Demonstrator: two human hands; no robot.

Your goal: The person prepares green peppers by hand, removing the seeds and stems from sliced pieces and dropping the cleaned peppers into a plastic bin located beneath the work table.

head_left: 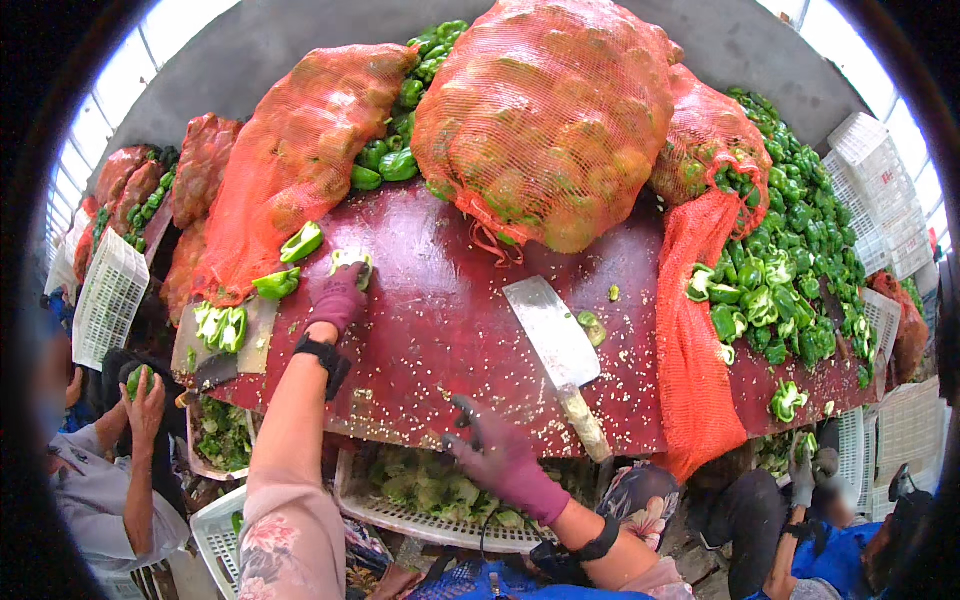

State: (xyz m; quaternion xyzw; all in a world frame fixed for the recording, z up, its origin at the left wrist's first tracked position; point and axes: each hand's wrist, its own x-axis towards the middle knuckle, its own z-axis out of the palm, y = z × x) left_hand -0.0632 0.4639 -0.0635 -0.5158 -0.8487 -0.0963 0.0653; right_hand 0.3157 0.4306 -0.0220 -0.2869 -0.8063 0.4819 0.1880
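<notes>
My left hand (pixel 338 296), in a purple glove, reaches over the red table (pixel 430 290) with its fingers closed on a cut green pepper (pixel 352 258) whose pale inside shows. My right hand (pixel 500 458), also gloved, hovers at the table's near edge, fingers apart and holding nothing. Right of it lies a cleaver (pixel 548 325), its light wrapped handle pointing toward me over the edge. A small green pepper piece (pixel 592 328) touches or lies close beside the blade. Two pepper pieces (pixel 302 242) rest left of my left hand, and cut halves (pixel 221 326) lie at the table's left end.
Large red mesh sacks (pixel 550 120) of peppers stand along the back. Loose green peppers (pixel 800 220) are heaped at right, beside an orange mesh bag (pixel 700 340). Below the near edge is a white crate (pixel 450 530) of pepper scraps. Co-workers sit at left (pixel 110 480) and right (pixel 835 545).
</notes>
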